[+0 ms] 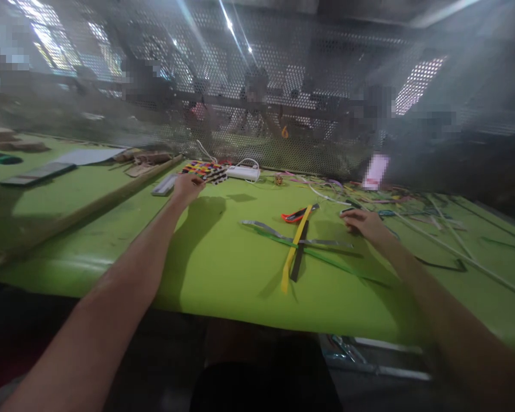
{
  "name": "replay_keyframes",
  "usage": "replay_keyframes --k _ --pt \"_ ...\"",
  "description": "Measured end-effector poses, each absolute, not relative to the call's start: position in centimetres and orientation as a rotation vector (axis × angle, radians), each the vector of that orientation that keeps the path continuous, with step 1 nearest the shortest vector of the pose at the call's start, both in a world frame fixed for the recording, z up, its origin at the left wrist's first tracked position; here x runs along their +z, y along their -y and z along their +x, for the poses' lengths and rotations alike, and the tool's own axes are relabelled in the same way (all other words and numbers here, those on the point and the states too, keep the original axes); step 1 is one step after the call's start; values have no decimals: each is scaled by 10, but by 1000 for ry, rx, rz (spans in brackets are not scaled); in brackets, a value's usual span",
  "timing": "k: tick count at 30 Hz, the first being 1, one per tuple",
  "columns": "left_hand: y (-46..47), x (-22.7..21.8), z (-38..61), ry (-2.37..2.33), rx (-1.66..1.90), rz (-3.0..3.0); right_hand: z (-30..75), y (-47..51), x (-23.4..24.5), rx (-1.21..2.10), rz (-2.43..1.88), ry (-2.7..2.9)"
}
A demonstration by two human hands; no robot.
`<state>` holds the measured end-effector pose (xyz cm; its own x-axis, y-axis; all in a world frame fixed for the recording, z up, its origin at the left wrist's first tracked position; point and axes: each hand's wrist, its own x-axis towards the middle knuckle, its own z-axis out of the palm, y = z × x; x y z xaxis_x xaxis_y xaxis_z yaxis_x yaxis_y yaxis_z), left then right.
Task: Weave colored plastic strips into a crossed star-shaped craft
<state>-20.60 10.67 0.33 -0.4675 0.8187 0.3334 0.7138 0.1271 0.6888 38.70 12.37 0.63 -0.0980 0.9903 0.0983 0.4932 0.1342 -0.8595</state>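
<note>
My left hand (187,187) is closed on the near edge of a colourful woven piece (206,169), patterned in checks of red, yellow, black and white, at the back of the table. My right hand (364,223) is over the right side, fingers drawn together in a pinch; what they hold, if anything, I cannot make out. Between the hands, several flat strips cross each other: a yellow strip (298,243), a black strip (299,257), a silver-grey strip (274,230) and a green strip (330,261). Just behind them lies a red and black cutter (294,215).
A long wooden pole (90,200) lies across the left of the green table (232,269). A white power strip (242,172) with a cable stands at the back. Loose coloured strips (412,209) clutter the right, before a perforated metal screen (257,114).
</note>
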Motion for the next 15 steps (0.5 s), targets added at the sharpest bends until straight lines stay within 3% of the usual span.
replay_keyframes --k 7,15 --pt "-107 4 -204 -2269 1027 1686 387 -121 7 899 -1461 1687" --pt "-110 1 -208 -2328 1020 1716 385 -118 9 922 -1469 1687"
